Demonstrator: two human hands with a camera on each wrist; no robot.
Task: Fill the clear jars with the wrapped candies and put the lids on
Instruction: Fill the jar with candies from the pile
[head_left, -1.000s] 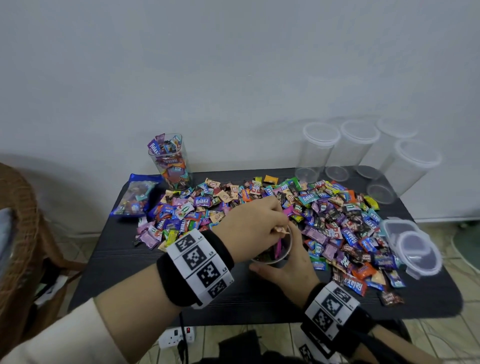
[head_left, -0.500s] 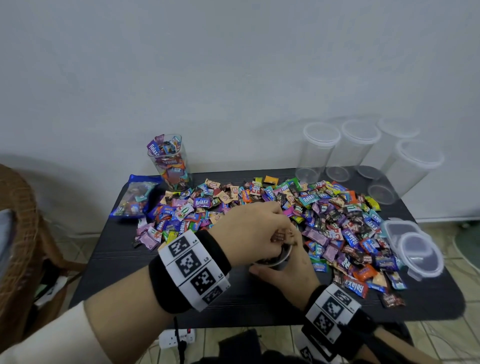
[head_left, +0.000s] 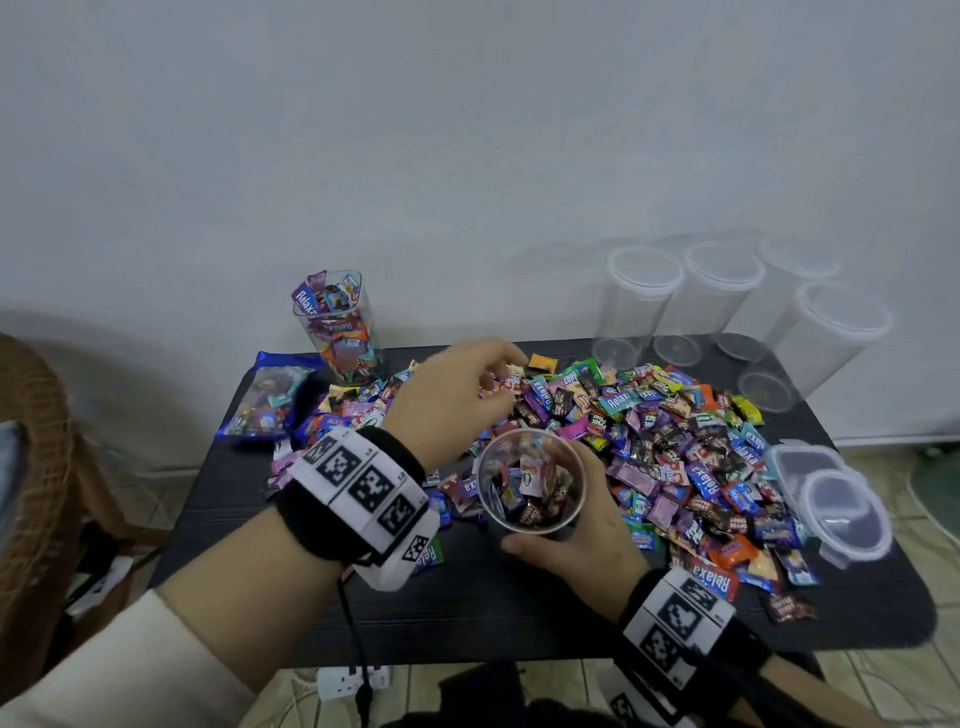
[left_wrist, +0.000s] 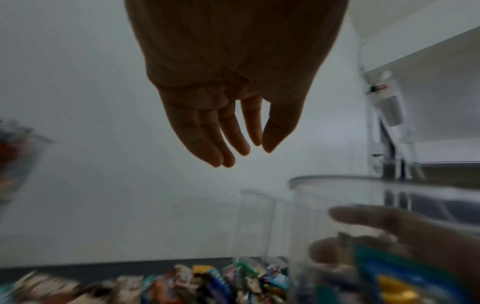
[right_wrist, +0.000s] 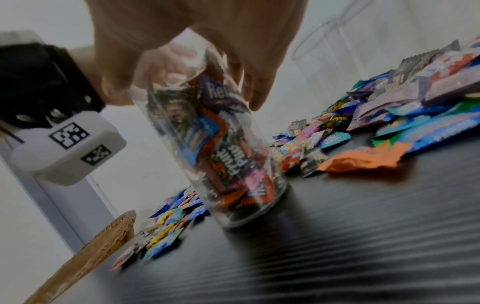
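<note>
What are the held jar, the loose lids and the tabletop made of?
Jar: clear, smooth, probably plastic, though glass can't be ruled out; the candies show through its wall.
Lids: translucent, frosted-looking plastic with a moulded rim and side tabs.
Tabletop: black, matte, finely ribbed; likely plastic or laminate.

A black band (head_left: 332, 499) with a white, square-coded block is worn on each wrist; a cream sleeve (head_left: 104, 670) covers the left forearm.

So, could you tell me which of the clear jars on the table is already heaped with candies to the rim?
The jar at the back left, beside the blue bag. The jar the right hand holds is only partly filled.
</note>
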